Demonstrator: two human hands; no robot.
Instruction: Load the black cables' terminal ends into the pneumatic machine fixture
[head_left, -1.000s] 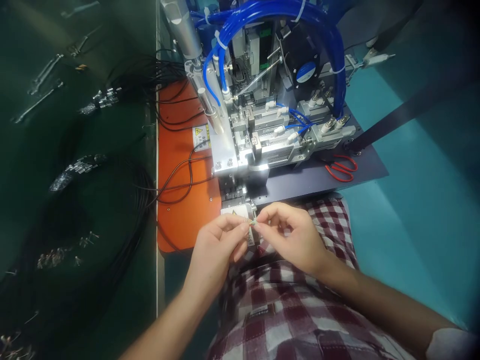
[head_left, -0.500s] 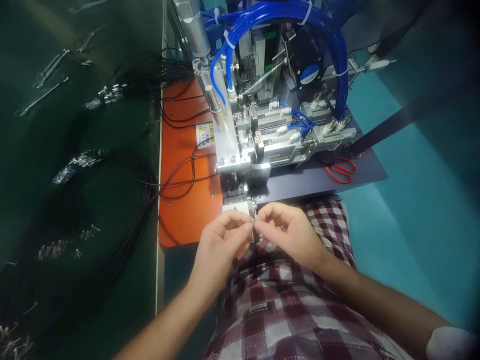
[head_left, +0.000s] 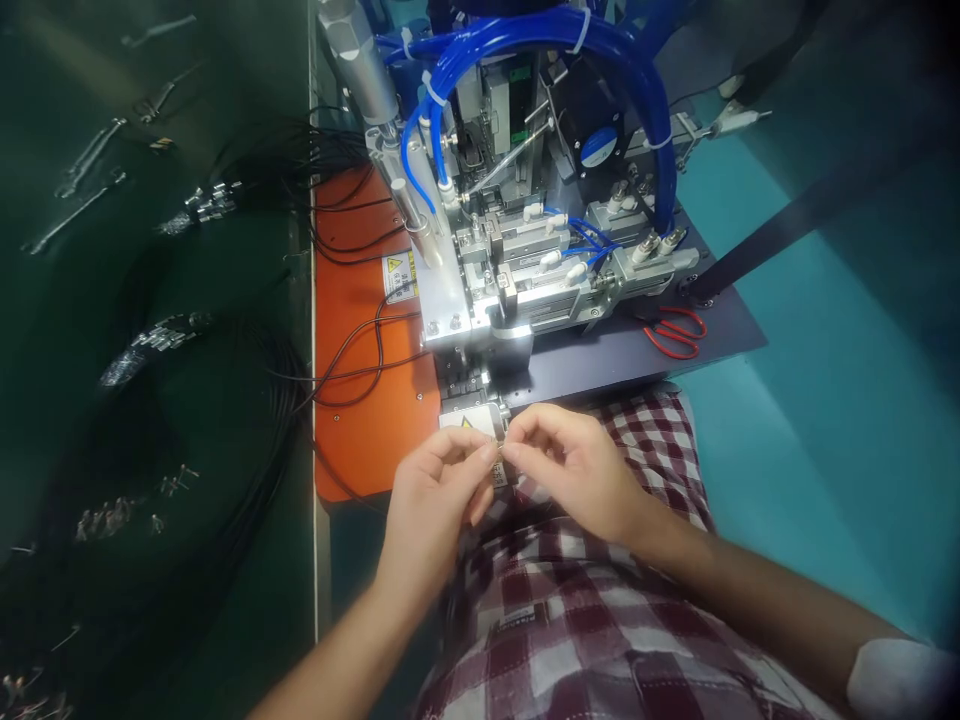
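My left hand (head_left: 439,490) and my right hand (head_left: 574,465) meet fingertip to fingertip just in front of the machine (head_left: 517,300). Each is closed in a pinch of thumb and forefinger. A tiny, thin, light-coloured piece shows at the point where the fingertips come together; it is too small for me to name, and my fingers cover most of it. Right behind my fingertips is the white warning label (head_left: 472,420) at the machine's front. Below my hands lies a dark red and white checked cloth garment (head_left: 555,600).
Black cables (head_left: 277,360) with silvery ends lie in bundles on the dark green table (head_left: 247,640) at left, some crossing the orange plate (head_left: 360,430). Wrenches (head_left: 90,160) rest farther back. Red-handled scissors or pliers (head_left: 679,335) lie on the machine's dark base. Blue air hoses (head_left: 517,35) arch overhead.
The whole view has shifted slightly, so the machine sits a little farther left. Both hands keep their pinch, with the fingertips still together; the tiny piece shows less between them.
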